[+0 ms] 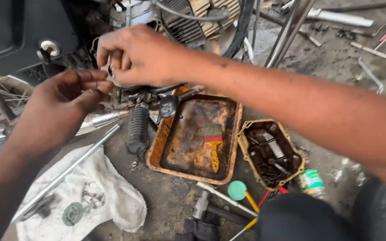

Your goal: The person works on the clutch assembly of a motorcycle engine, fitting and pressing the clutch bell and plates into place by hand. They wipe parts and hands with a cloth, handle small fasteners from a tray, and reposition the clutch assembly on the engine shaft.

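A small metal part (109,75) is pinched in the fingers of the right hand (132,56), up against the side of the motorbike engine (193,20). The part is mostly hidden, so its kind cannot be told. The left hand (65,100) is held just beside it, with the fingers bent in and the fingertips touching the same spot; whether anything is gripped there cannot be told.

It looks as if much has already been taken apart. An oily engine cover (271,154) is laid on the floor below the right arm, inside facing up. A rusty tray (166,147) with a small brush (213,143) in it sits under both hands. Below the left hand, a long rod (68,172), little clips (92,196) and a green round piece (72,213) are set on a white cloth (121,201). The work at the engine seems not finished yet.

The right arm is stretched across from the right, with the wrist bent down.
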